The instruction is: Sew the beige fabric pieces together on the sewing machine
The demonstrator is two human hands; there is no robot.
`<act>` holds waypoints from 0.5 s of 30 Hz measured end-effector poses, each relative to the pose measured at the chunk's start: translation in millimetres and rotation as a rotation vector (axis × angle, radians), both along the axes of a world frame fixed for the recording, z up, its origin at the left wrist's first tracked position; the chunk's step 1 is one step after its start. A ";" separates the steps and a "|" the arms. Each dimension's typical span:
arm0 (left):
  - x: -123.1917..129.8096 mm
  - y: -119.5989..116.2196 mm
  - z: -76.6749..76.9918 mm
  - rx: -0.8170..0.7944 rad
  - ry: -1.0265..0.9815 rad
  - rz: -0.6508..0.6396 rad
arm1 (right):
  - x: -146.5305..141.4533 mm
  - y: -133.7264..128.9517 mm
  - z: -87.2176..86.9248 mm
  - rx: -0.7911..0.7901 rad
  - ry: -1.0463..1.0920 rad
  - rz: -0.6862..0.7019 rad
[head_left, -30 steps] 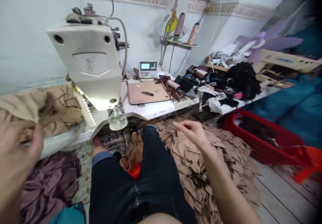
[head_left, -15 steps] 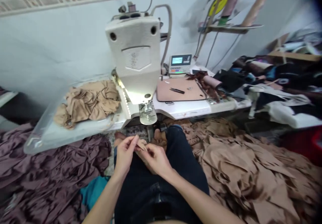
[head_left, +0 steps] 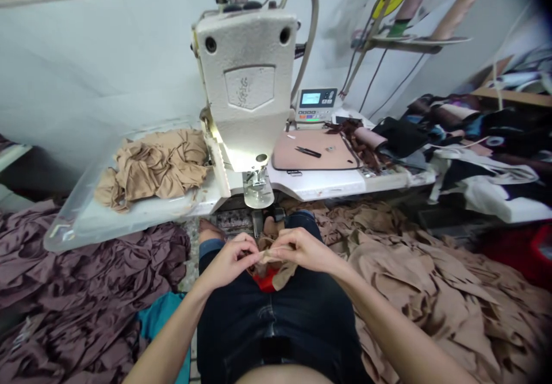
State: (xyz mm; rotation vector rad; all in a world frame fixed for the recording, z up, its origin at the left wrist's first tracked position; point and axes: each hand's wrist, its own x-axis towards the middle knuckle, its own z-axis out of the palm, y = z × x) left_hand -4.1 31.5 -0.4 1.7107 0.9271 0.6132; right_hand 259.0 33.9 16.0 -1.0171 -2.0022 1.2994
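One small tan cloth (head_left: 284, 275) is between the left hand (head_left: 233, 260) and the right hand (head_left: 304, 249), in front of the sewing machine (head_left: 248, 96);
both hands pinch it in narrow grips, probably so it cannot slip; black snips (head_left: 307, 152) lie on a pink mat (head_left: 284, 157) just to the right of the sewing machine, perhaps to be easy to grab.

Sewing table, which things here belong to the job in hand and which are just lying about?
Likely the job's: beige cloth between the fingers; sewing machine; beige heap beside it.
Apparently just lying about: black snips; purple cloth; teal cloth.
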 end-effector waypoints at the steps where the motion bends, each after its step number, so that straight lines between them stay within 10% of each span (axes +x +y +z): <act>1: 1.6 -0.8 -3.1 -0.051 -0.048 0.010 | 1.7 0.1 0.6 0.014 0.016 -0.014; 8: 4.2 -9.0 -4.3 -0.267 -0.261 0.238 | -2.8 -2.7 -4.9 -0.125 0.200 -0.225; 15: -7.4 -0.3 21.2 0.322 -0.046 0.255 | -17.0 -13.2 10.6 -0.018 0.280 -0.336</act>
